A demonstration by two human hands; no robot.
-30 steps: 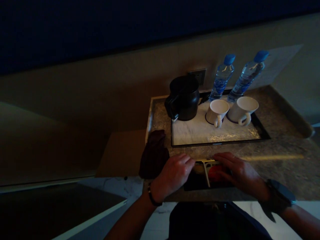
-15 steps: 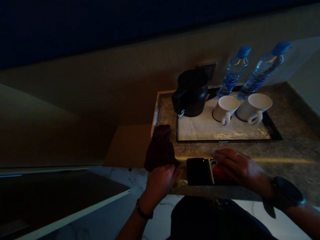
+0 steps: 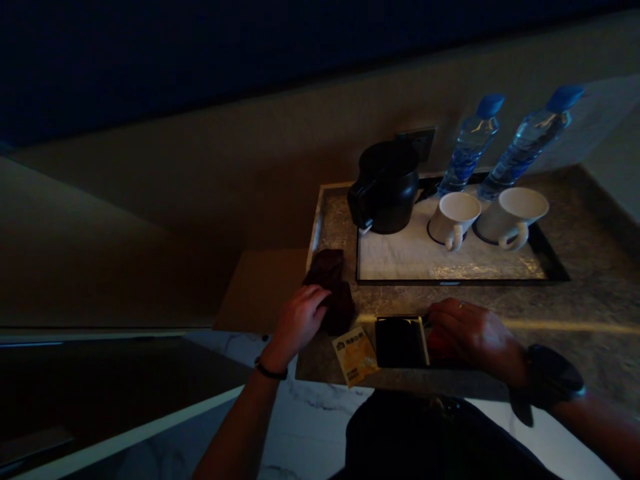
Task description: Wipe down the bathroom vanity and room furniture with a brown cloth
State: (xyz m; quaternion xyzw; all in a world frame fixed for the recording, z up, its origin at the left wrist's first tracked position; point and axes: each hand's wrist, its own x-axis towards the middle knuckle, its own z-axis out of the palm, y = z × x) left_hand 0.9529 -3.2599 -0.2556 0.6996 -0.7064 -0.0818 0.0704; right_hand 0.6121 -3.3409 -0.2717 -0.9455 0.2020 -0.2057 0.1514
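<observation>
My left hand [image 3: 299, 320] rests on a dark brown cloth [image 3: 333, 288] bunched at the counter's left edge, fingers curled over it. A yellow sachet [image 3: 355, 355] lies flat just right of that hand, at the counter's front edge. My right hand [image 3: 473, 332] lies over the right half of a small black divided box [image 3: 400, 342], covering red packets inside; its left compartment looks dark.
A black tray [image 3: 547, 263] behind holds a black kettle [image 3: 387, 188] and two white mugs [image 3: 453, 219] [image 3: 510, 215]. Two water bottles [image 3: 473, 143] [image 3: 533, 141] stand at the wall. The stone counter [image 3: 590, 300] ends at my left; a lower dark surface [image 3: 125, 400] lies beyond.
My left hand left the black box, set the yellow sachet down on the counter and moved up-left onto the brown cloth. My right hand stayed on the box.
</observation>
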